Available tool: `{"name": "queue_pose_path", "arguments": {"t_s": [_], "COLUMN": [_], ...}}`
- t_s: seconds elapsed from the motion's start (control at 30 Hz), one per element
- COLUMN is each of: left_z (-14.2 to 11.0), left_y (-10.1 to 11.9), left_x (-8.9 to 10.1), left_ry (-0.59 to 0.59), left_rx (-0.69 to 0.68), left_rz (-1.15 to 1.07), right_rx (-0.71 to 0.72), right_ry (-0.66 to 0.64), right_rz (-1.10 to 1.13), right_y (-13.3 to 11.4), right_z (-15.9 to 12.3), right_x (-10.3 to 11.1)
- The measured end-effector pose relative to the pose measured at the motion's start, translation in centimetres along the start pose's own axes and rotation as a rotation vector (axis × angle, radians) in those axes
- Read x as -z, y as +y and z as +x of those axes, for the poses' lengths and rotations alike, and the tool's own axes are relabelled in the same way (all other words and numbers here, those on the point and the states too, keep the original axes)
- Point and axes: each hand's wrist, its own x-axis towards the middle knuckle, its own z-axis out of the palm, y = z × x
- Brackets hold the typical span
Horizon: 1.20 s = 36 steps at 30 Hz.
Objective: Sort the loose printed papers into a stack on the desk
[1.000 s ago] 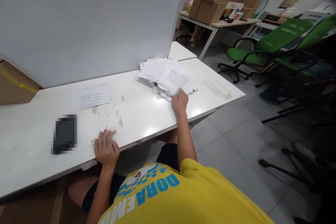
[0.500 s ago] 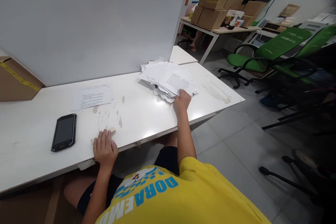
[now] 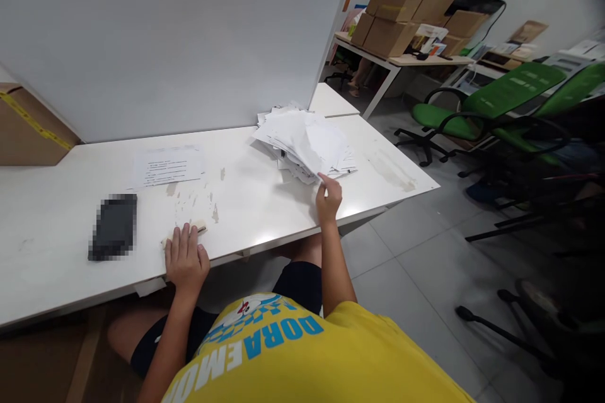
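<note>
My right hand pinches the near corner of a sheet of paper, which lifts and curls up off a messy stack of papers. The stack lies at the back right of the white table. My left hand rests flat at the table's front edge, fingers stretched out. Under its fingertips is a small pale, flat object, mostly covered, whose kind I cannot make out. Beyond it, a single printed sheet lies on the table.
A dark, pixelated object lies left of my left hand. A cardboard box stands at the table's left end, and a grey panel rises behind. Green chairs and a desk stacked with boxes are at the right.
The right hand has drawn the top sheet's near corner up and slightly towards me, so the sheet now bends over the stack. My left hand stays on the pale object.
</note>
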Motion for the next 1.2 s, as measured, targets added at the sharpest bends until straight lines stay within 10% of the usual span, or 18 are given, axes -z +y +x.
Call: {"name": "queue_pose_path", "arguments": {"t_s": [0.17, 0.3, 0.5, 0.67, 1.2], "left_z": [-1.1, -3.9, -5.0, -3.3, -1.6], "left_y": [0.4, 3.5, 9.2, 10.7, 10.9], "left_x": [0.7, 1.6, 0.8, -0.1, 1.8], "left_ry": [-0.078, -0.39, -0.725, -0.66, -0.641], "left_rx": [-0.084, -0.233, 0.448, 1.155, 1.371], "left_rz": [-0.075, -0.44, -1.044, -1.309, -1.344], "right_rx": [0.265, 0.283, 0.176, 0.125, 0.103], "right_ry": [-0.343, -0.526, -0.625, -0.749, -0.915], "right_rz": [0.094, 0.137, 0.177, 0.288, 0.336], "right_y": [-3.2, -4.1, -2.2, -1.2, -3.6], "right_z": [-6.2, -10.1, -10.7, -9.2, -9.0], "right_x": [3.1, 5.3, 7.8, 9.1, 9.9]}}
